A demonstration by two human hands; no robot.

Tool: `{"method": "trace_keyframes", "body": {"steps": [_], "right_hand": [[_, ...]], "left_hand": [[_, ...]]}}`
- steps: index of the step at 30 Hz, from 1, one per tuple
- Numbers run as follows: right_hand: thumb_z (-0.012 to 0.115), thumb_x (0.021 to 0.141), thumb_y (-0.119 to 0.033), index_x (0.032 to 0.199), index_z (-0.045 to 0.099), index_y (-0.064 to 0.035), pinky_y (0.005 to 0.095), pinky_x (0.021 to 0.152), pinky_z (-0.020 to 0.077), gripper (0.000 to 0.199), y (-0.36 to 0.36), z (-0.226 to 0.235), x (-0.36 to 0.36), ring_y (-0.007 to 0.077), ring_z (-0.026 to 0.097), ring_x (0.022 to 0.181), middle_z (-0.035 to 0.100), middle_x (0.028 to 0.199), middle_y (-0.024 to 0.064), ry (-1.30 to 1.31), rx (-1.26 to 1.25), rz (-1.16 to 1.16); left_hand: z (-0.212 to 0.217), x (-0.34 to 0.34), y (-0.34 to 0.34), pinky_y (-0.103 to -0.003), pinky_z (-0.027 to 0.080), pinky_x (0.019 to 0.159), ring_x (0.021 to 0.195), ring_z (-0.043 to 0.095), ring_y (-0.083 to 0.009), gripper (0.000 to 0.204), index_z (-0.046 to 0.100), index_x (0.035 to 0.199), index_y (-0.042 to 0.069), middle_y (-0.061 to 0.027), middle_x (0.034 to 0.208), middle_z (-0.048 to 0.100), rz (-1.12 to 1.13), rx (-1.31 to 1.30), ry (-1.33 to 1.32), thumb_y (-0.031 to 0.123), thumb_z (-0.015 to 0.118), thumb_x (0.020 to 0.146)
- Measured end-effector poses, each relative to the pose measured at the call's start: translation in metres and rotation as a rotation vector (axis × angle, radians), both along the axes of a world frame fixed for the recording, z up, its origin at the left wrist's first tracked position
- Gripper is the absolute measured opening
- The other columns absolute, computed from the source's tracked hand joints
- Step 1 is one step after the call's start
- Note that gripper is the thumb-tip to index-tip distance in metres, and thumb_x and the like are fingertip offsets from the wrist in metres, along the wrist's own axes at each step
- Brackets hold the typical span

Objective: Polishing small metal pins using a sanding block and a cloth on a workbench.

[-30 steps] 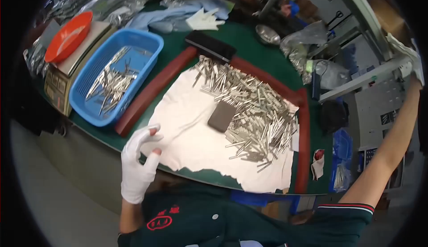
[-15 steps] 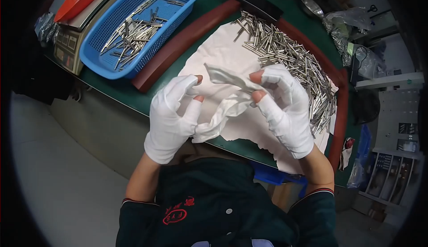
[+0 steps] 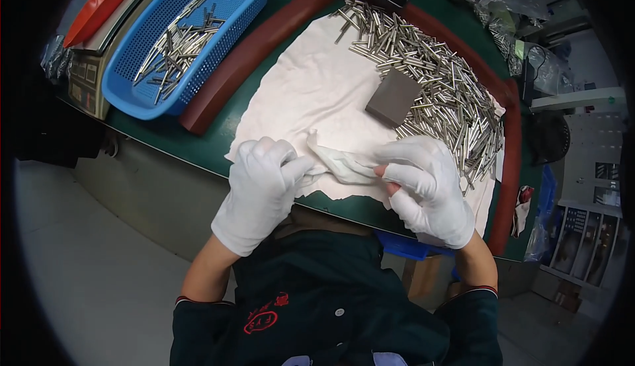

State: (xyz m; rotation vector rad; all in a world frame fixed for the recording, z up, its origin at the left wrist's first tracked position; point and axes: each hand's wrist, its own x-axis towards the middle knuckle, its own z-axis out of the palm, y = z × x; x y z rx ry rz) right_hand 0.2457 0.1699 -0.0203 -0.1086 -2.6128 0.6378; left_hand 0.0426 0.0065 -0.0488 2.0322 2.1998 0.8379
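I see the green table (image 3: 218, 151) running from upper left to lower right, with a large white cloth (image 3: 311, 95) spread across the middle of the frame inside a dark red raised border (image 3: 248, 52). In the upper left sits a blue basket (image 3: 149, 95) with metal rods in it. A heap of loose metal rods (image 3: 436, 81) covers the cloth's upper right part, and a grey block (image 3: 394, 96) lies at the heap's near edge. Low in the centre, my left hand (image 3: 261, 194) and right hand (image 3: 426, 191), both in white gloves, meet over the cloth's near edge. Between them is a small crumpled white rag (image 3: 340, 164): the left fingers are curled closed on one end, the right thumb and forefinger pinch the other.
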Motion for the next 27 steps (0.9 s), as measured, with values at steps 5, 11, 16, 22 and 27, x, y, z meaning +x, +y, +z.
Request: {"method": "trace_keyframes", "body": {"steps": [5,11,16,22,27], "right_hand": [[0.071,0.073,-0.014,0.115,0.058,-0.0077,0.0428,0.088,0.0432,0.045,0.031,0.008,-0.011,0.0312,0.054,0.105,0.058,0.116,0.0111,-0.027,0.156,-0.300],[0.077,0.067,-0.032,0.131,0.047,-0.0038,0.0456,0.099,0.0385,0.076,0.045,0.008,-0.030,0.0359,0.048,0.120,0.054,0.123,0.0182,-0.198,0.399,-0.427],[0.073,0.068,-0.022,0.117,0.059,-0.0050,0.0434,0.092,0.0430,0.053,0.044,0.000,-0.029,0.0337,0.053,0.111,0.059,0.116,0.0130,-0.068,0.427,-0.410],[0.071,0.066,-0.016,0.099,0.063,-0.0079,0.0403,0.074,0.0463,0.035,0.018,0.014,-0.027,0.0281,0.056,0.091,0.061,0.096,0.0047,-0.028,0.173,-0.059],[0.071,0.065,-0.014,0.108,0.059,-0.0066,0.0417,0.076,0.0451,0.045,0.005,0.002,-0.029,0.0284,0.056,0.091,0.061,0.092,0.0078,0.026,0.205,-0.075]], "left_hand": [[0.017,-0.001,0.014,-0.035,0.039,0.072,0.077,0.053,-0.0247,0.027,0.063,0.091,0.012,-0.0031,0.081,0.055,-0.060,0.175,0.043,0.004,0.072,0.067],[0.007,-0.009,0.028,-0.034,0.042,0.076,0.087,0.053,-0.0251,0.027,0.064,0.091,0.013,-0.0022,0.091,0.058,-0.126,-0.074,0.203,0.002,0.069,0.067],[0.012,-0.010,0.026,-0.035,0.043,0.075,0.086,0.054,-0.0265,0.024,0.063,0.090,0.011,-0.0044,0.091,0.058,-0.095,0.026,0.120,0.001,0.067,0.068],[0.019,-0.022,0.028,-0.034,0.045,0.075,0.079,0.057,-0.0274,0.019,0.062,0.092,0.004,-0.0085,0.091,0.060,-0.136,0.063,-0.063,0.000,0.065,0.073],[0.027,-0.016,0.018,-0.028,0.044,0.071,0.074,0.057,-0.0173,0.009,0.060,0.095,-0.001,-0.0079,0.083,0.062,-0.136,0.093,-0.776,0.003,0.058,0.087]]}}
